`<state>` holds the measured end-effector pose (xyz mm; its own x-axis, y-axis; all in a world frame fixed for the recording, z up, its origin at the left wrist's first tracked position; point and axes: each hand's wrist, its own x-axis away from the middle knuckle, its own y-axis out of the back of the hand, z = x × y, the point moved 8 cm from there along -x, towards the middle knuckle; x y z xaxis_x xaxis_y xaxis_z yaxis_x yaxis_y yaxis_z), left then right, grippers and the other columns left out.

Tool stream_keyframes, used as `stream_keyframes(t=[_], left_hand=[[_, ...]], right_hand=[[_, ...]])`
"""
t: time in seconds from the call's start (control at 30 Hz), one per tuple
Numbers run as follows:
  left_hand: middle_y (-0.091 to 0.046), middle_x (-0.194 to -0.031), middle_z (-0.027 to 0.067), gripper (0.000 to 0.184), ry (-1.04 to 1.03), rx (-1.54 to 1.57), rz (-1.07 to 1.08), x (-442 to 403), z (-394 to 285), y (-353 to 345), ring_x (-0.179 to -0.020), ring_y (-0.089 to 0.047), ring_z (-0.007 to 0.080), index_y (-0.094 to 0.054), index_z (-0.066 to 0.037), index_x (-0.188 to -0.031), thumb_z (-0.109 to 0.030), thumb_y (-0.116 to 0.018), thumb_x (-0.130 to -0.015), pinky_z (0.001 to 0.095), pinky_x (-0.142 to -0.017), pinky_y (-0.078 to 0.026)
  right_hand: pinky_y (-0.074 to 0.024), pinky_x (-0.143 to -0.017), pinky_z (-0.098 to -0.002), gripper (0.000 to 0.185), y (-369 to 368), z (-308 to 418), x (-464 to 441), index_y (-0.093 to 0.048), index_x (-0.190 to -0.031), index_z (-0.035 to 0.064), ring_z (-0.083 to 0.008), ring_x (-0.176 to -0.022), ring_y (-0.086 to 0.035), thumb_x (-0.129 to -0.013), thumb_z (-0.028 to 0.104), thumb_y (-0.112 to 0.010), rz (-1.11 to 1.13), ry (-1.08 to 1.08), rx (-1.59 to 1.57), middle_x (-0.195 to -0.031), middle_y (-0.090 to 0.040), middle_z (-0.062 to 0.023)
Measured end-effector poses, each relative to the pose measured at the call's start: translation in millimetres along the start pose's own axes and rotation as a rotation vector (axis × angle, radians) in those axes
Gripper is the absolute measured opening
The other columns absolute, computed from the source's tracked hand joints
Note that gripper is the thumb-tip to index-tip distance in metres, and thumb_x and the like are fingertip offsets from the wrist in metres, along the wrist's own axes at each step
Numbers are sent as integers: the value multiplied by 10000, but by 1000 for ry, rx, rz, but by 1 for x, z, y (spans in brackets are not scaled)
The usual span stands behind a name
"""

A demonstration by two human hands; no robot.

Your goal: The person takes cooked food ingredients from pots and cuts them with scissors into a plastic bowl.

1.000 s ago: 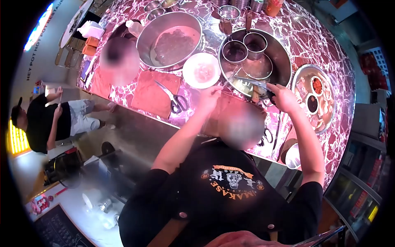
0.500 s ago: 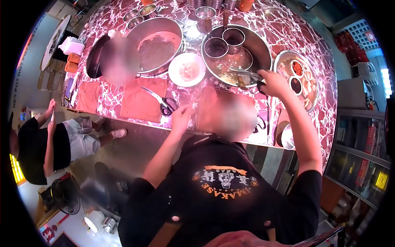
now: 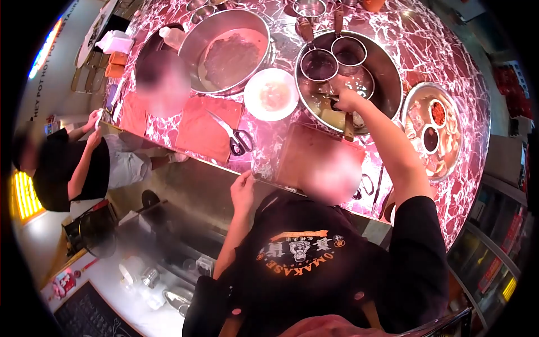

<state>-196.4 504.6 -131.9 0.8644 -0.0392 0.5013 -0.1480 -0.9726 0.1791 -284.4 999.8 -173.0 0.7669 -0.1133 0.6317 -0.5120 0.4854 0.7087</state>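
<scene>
My right hand (image 3: 351, 102) reaches over the near side of a large steel pot (image 3: 396, 78), fingers closed on a black-handled metal tool (image 3: 335, 104). Its working end is hidden, so its kind is unclear. Two round strainers (image 3: 319, 64) with wooden handles sit in the pot over murky broth. A yellowish piece of food (image 3: 333, 119) and a short wooden handle (image 3: 349, 129) show beneath my wrist. At the table's near edge is my left hand (image 3: 243, 191), fingertips pinched together; anything between them is too small to make out. Black-handled scissors (image 3: 240, 142) lie beyond it.
A white bowl (image 3: 271, 98) stands left of the pot, beside another wide pot (image 3: 193, 76) of broth. To the right, a round platter (image 3: 412, 118) holds food and two sauce cups. Brown mats (image 3: 208, 126) lie along the edge. Another person (image 3: 84, 163) stands at left.
My view has turned and shifted. My right hand has moved inward over the pot, bringing the tool with it. My left hand has drawn back to the table edge, its fingertips closer together.
</scene>
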Motion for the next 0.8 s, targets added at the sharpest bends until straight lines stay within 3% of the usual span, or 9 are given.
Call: stream_keyframes(t=[0.1,0.23,0.3,0.4,0.47,0.53,0.63,0.8], left_hand=[[-627,-822,-30,245,25,17,18,0,3,-11,-642,-488,33,-702,20,-1222,-80,-662,-1003,199,-564,-381],[-623,-816,-34,242,-18,-17,45,-7,-4,-21,-633,-480,31,-701,15,-1224,-79,-659,-1004,200,-558,-375],[-614,-809,-39,235,-39,-29,69,-11,-10,-25,-633,-477,30,-703,15,-1216,-80,-657,-1006,199,-555,-369],[-640,-879,-32,255,-104,-2,163,-28,-4,-29,-737,-533,41,-699,20,-1230,-92,-652,-1005,207,-652,-423],[-614,-874,-40,211,-138,-24,229,-34,-14,-39,-765,-531,44,-697,19,-1187,-81,-635,-1013,213,-678,-428],[-601,-869,-44,187,-217,-73,301,-39,-16,-48,-770,-527,43,-693,16,-1163,-79,-629,-1016,217,-686,-431],[-617,-919,-28,197,-156,-35,372,-48,-10,-66,-822,-536,55,-672,13,-1184,-77,-616,-1018,226,-726,-443],[-631,-931,-11,228,-213,-108,549,-33,-25,-89,-836,-552,65,-668,10,-1210,-116,-599,-1033,237,-743,-463]], right_hand=[[-530,-948,-491,629,0,-12,5,-571,-1374,77,-429,-1078,-665,-779,214,-723,-165,111,28,-1138,-706,-246],[-534,-944,-484,621,16,-18,42,-570,-1372,76,-427,-1071,-667,-766,113,-705,-273,264,-37,-1151,-700,-242],[-533,-942,-482,614,28,-18,72,-566,-1372,68,-416,-1069,-671,-779,130,-712,-306,312,-86,-1172,-692,-228],[-535,-976,-450,636,42,-20,121,-566,-1386,56,-390,-1123,-656,-771,72,-726,-401,396,-132,-1221,-668,-223],[-529,-1019,-418,649,58,-11,170,-558,-1409,35,-373,-1182,-644,-771,9,-679,-392,332,-229,-1303,-642,-227],[-524,-1033,-385,659,63,-11,221,-543,-1436,46,-298,-1183,-659,-794,-53,-653,-458,265,-279,-1330,-642,-190],[-536,-953,-394,649,62,5,318,-552,-1433,75,-306,-1079,-696,-805,-15,-688,-529,166,-375,-1165,-695,-192],[-534,-963,-389,619,4,19,429,-575,-1400,40,-276,-1073,-697,-795,-47,-674,-480,59,-375,-1133,-698,-177]])
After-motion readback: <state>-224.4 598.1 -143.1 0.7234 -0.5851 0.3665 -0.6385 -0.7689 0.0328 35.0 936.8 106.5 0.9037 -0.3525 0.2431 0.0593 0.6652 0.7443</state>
